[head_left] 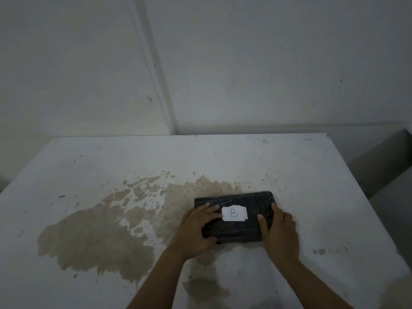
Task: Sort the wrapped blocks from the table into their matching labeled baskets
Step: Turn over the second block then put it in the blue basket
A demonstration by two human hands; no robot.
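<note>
Two bare forearms reach in from the near edge of a stained white table [89, 175], the left hand [196, 230] and right hand [279, 230] clamped on opposite short ends of a black-wrapped block [236, 230], fingers curled over its top and thumbs tucked along the near side. The block lies flat right of centre, its white label [234, 213] marked "B"; it looks rigid and fairly heavy, its glossy film likely slick, so the end-on two-handed hold suits it. No baskets are in view beyond.
</note>
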